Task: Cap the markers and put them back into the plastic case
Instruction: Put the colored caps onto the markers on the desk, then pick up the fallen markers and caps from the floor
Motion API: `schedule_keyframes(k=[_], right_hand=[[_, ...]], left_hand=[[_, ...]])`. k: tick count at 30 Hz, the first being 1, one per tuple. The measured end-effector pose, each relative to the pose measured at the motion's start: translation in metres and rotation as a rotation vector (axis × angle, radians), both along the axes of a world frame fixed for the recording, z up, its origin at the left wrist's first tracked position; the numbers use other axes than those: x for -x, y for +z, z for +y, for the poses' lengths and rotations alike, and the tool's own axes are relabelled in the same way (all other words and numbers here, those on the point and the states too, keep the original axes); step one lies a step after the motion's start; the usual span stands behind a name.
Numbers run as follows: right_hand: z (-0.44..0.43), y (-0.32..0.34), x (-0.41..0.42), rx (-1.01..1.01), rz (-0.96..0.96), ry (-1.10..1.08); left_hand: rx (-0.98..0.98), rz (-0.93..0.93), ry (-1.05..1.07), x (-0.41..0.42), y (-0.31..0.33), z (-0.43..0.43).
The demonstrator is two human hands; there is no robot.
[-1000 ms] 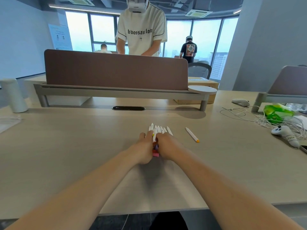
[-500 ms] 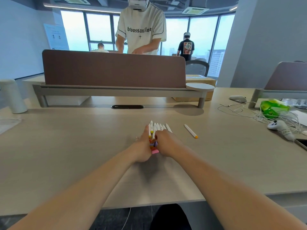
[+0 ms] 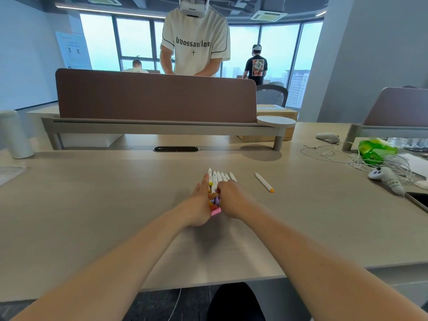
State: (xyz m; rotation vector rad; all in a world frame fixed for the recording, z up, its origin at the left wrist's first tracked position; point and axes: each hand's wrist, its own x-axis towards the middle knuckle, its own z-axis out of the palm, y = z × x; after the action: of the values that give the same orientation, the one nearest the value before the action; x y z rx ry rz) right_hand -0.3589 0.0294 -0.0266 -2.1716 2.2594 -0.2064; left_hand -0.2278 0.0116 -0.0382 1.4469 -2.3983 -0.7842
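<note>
Desk: You are working at one broad pale desk [image 3: 92,205], with the task's things lying near its middle, straight ahead of you, probably so that both arms are reaching evenly.
Divider: One brown divider [image 3: 155,96] is standing across the far side, and three people are showing beyond it.
Left hand: Your left hand [image 3: 200,205] is lying against the left side of the row of markers [image 3: 218,178]. Its fingers are stretching straight forward and pressing together, seemingly acting as a fence so the barrels are not rolling away.
Right hand: Your right hand [image 3: 231,200] is closing in from the other side with its fingers curling down over the row, apparently squeezing it against your left.
Row of markers: Six white tips are fanning out past your knuckles, side by side and touching. More may be hiding under your hands.
Lone marker: One marker [image 3: 264,182], white with an orange end, is lying alone on the desk to the right, well apart from the row. It is probably waiting its turn.
Coloured caps: Several caps [image 3: 216,212] are bunching between your two hands, with pink nearest you and purple and orange behind it. I cannot tell the exact count, nor whether each is seated.
Plastic case: I am not making it out in this view, so I cannot tell whether the row is sitting in it.
</note>
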Motion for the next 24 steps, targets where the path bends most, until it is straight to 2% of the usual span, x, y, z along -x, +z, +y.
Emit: schedule_keyframes(k=[4, 9, 13, 24], right_hand=[[-0.005, 0.002, -0.002, 0.088, -0.025, 0.020], [-0.028, 0.006, -0.012, 0.123, -0.190, 0.041], [-0.051, 0.006, -0.028, 0.119, -0.307, 0.090], [-0.083, -0.004, -0.122, 0.133, -0.341, 0.305]], left_hand=[[0.043, 0.087, 0.048, -0.006, 0.014, 0.002], [0.056, 0.353, 0.362, -0.025, 0.016, -0.027], [0.065, 0.506, 0.497, -0.045, 0.013, -0.050], [0.119, 0.648, 0.736, -0.134, 0.006, -0.041]])
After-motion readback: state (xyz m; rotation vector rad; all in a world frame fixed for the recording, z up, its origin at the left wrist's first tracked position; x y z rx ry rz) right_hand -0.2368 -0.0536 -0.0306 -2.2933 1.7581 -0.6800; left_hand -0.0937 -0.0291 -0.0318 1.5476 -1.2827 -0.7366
